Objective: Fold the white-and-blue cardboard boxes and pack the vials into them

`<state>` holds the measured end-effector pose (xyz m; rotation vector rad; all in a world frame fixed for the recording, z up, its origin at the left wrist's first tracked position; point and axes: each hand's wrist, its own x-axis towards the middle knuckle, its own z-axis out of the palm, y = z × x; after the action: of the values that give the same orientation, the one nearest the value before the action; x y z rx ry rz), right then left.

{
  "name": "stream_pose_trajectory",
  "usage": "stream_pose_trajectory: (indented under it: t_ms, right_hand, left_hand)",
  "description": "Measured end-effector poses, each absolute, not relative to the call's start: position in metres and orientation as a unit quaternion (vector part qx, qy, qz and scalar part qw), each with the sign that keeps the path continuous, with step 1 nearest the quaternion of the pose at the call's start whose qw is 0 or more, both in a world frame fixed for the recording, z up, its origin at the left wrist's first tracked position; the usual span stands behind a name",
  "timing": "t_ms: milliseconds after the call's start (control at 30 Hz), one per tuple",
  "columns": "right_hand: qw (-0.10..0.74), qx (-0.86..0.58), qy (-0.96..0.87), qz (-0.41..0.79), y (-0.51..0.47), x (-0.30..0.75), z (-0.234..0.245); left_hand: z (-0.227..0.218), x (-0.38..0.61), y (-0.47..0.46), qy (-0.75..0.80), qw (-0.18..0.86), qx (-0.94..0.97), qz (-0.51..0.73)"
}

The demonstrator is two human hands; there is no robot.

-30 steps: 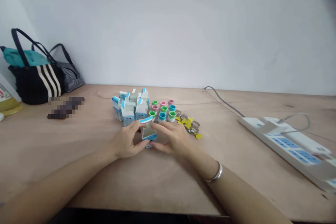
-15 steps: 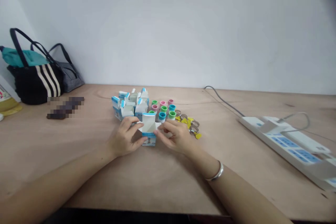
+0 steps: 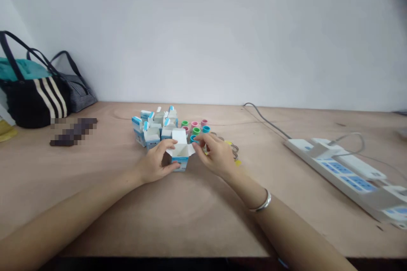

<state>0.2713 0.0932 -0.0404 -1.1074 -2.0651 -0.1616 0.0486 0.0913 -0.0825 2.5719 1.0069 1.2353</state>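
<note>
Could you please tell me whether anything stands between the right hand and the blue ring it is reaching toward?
Nothing visible does: the right hand is right at the blue ring, and the open white carton sits beside them, not between.

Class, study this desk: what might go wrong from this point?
The right hand sits beside the small blue, green and pink plastic rings, so a knock could scatter them. The open white-and-blue cardboard box in the left hand has loose flaps, which might catch the nearby boxes.
</note>
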Motion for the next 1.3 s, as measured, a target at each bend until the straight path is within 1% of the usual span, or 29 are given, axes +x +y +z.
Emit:
stream_pose_trajectory:
  t_ms: [133, 233, 300, 367, 433, 467, 600, 667, 733, 833, 900, 1200, 1300]
  right_hand:
    - [0.288, -0.451, -0.832, -0.150, 0.109, 0.274, -0.031]
    - [0.225, -0.437, -0.854, -0.169, 0.114, 0.273, -0.030]
    - [0.208, -0.441, -0.856, -0.171, 0.115, 0.272, -0.029]
    - [0.211, -0.447, -0.855, -0.160, 0.117, 0.274, -0.021]
    - [0.239, -0.442, -0.855, -0.128, 0.119, 0.278, -0.008]
    - [0.263, -0.434, -0.855, -0.105, 0.121, 0.281, 0.000]
    - [0.417, -0.354, -0.837, -0.017, 0.124, 0.281, 0.027]
    - [0.439, -0.313, -0.842, 0.010, 0.121, 0.274, 0.032]
    - [0.405, -0.288, -0.868, 0.013, 0.116, 0.266, 0.031]
    - [0.313, -0.277, -0.908, -0.007, 0.110, 0.257, 0.028]
    - [0.275, -0.276, -0.921, -0.011, 0.109, 0.255, 0.026]
    - [0.246, -0.316, -0.916, -0.006, 0.119, 0.251, 0.013]
    - [0.245, -0.304, -0.921, 0.004, 0.117, 0.245, 0.003]
  left_hand:
    - [-0.086, 0.047, 0.097, 0.355, 0.084, 0.832, 0.418]
    - [-0.089, 0.047, 0.098, 0.355, 0.088, 0.827, 0.426]
    - [-0.091, 0.047, 0.097, 0.353, 0.087, 0.826, 0.430]
    - [-0.092, 0.047, 0.097, 0.355, 0.089, 0.824, 0.433]
    - [-0.092, 0.047, 0.097, 0.360, 0.091, 0.819, 0.438]
    - [-0.093, 0.047, 0.098, 0.363, 0.093, 0.816, 0.440]
    - [-0.093, 0.047, 0.101, 0.375, 0.110, 0.803, 0.449]
    - [-0.093, 0.048, 0.101, 0.381, 0.130, 0.797, 0.451]
    - [-0.091, 0.048, 0.100, 0.389, 0.146, 0.789, 0.452]
    - [-0.088, 0.048, 0.097, 0.399, 0.167, 0.785, 0.444]
    - [-0.087, 0.048, 0.096, 0.400, 0.183, 0.786, 0.435]
    - [-0.087, 0.045, 0.097, 0.406, 0.216, 0.786, 0.413]
    - [-0.086, 0.045, 0.096, 0.402, 0.195, 0.789, 0.422]
